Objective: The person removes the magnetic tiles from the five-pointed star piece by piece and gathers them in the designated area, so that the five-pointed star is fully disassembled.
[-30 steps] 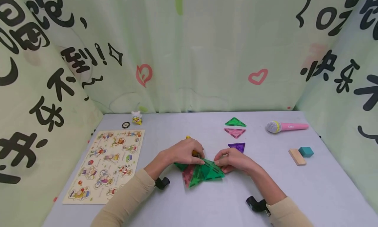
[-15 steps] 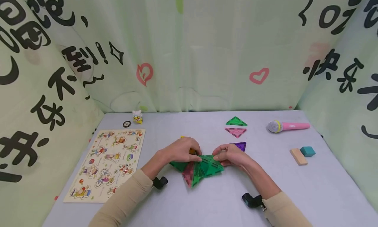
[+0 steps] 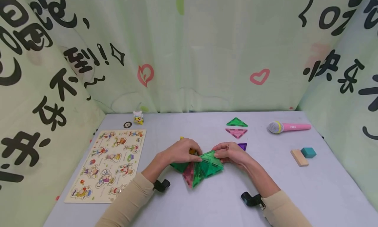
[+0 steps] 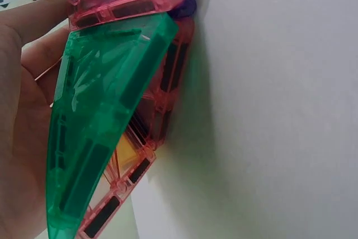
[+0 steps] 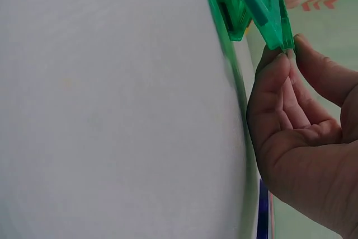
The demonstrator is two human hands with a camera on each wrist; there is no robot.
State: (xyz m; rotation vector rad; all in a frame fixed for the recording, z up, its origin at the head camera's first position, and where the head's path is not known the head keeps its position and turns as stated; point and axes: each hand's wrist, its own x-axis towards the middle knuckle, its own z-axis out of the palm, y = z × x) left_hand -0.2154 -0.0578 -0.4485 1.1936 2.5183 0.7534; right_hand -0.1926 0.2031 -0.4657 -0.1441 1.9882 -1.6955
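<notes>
Several translucent magnetic tiles are joined into one built shape in the middle of the table. A green triangular tile (image 3: 211, 166) sits at its right side, and a pink tile (image 3: 188, 174) shows lower down at its left. My left hand (image 3: 183, 150) holds the shape from above, thumb on its near side; in the left wrist view another green tile (image 4: 106, 99) lies close before the palm, with a pink one (image 4: 126, 1) above it. My right hand (image 3: 231, 152) pinches the green tile's upper right corner between thumb and fingers. A yellow part is mostly hidden behind the left hand.
Behind the right hand lie a purple triangle (image 3: 243, 146), a pink triangle (image 3: 236, 133) and a green triangle (image 3: 237, 122). A pink microphone (image 3: 289, 127) and two blocks (image 3: 299, 157) are at right. A sticker-like picture board (image 3: 106, 166), small figure (image 3: 138, 117) and black ring (image 3: 127, 124) are at left.
My right hand has moved slightly up and to the left, and the green tile's right end has tilted upward with it. The left hand keeps its hold on the shape.
</notes>
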